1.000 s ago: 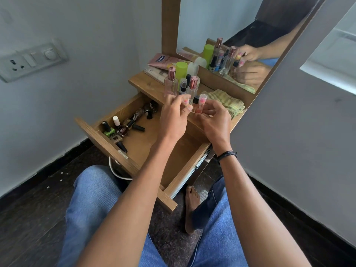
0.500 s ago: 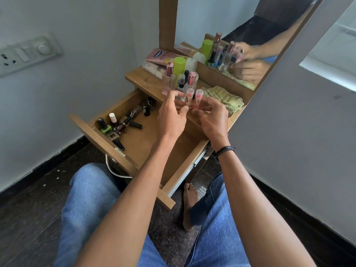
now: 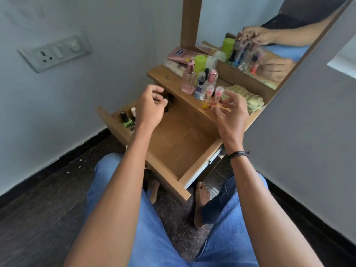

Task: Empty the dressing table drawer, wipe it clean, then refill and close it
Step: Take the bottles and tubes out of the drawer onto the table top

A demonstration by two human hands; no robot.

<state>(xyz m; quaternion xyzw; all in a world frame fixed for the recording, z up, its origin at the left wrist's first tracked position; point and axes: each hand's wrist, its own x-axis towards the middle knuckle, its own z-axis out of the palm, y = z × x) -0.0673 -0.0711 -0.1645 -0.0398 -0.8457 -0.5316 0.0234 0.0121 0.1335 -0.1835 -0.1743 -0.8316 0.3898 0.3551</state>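
Note:
The wooden drawer [image 3: 200, 171] is pulled out over my knees. Its right half shows bare floor, and several nail polish bottles [image 3: 126, 118] stand in its left end. More dark small items [image 3: 170, 102] lie at the back, partly hidden by my left hand [image 3: 151, 109]. That hand hovers over the drawer's back left with fingers loosely curled and nothing in it. My right hand [image 3: 230, 116] hangs relaxed with fingers spread, just right of two small pink-capped tubes [image 3: 213, 96] standing at the tabletop's front edge, and touches neither.
On the tabletop [image 3: 163, 76] stand perfume bottles [image 3: 188, 79], a green-capped bottle [image 3: 200, 62] and a pink packet [image 3: 181, 53]. A folded yellow-green cloth [image 3: 245, 98] lies to the right. The mirror [image 3: 260, 35] rises behind. A switch plate [image 3: 55, 51] is on the left wall.
Both hands have let go of the two small tubes, which now stand on the tabletop. My left hand has moved left over the drawer and my right hand has drawn back.

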